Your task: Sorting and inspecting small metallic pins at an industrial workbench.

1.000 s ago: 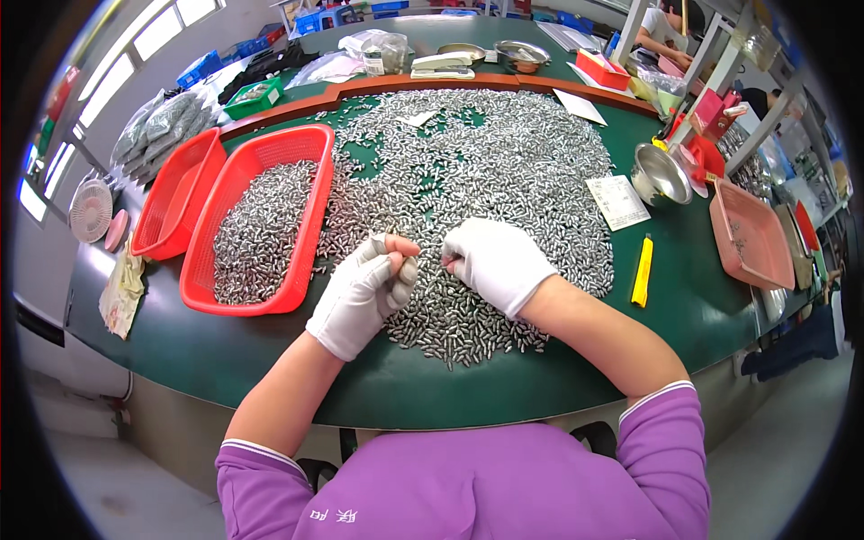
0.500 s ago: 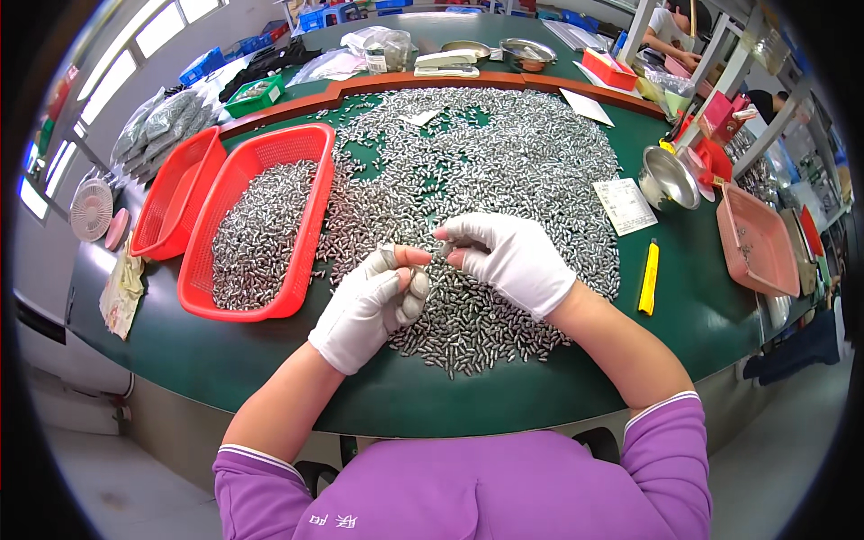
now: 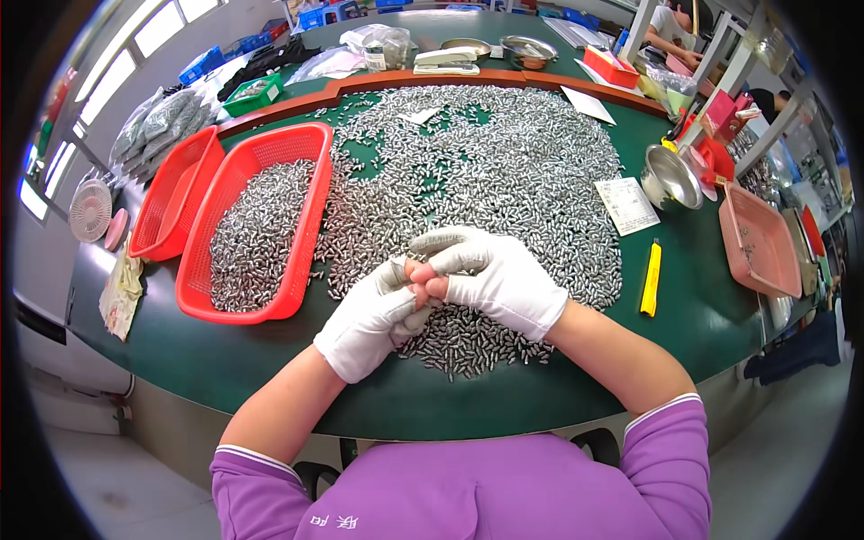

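Note:
My left hand (image 3: 369, 322) and my right hand (image 3: 506, 277) wear white gloves that leave some fingertips bare. Their bare fingertips meet above the near part of a wide spread of small, silvery, spindle-shaped metal pieces (image 3: 540, 180). Both hands are closed in a pinch; whatever lies between the fingers is hidden. To the left of my left hand, a red perforated plastic basket (image 3: 310, 243) holds a heap of the same pieces. The spread lies on a dark green tabletop (image 3: 360, 409).
A second red basket (image 3: 171, 202) leans beside the first. On the right lie a yellow cutter knife (image 3: 650, 279), a printed slip (image 3: 626, 205), a steel bowl (image 3: 673, 177) and a pink basket (image 3: 760, 243). A brown wooden ledge (image 3: 378, 83) borders the far side. Another person (image 3: 670, 36) sits at the far right.
My hands have come together: the right hand moved left and slightly down, and its fingertips now touch those of the left. The baskets and the spread look the same.

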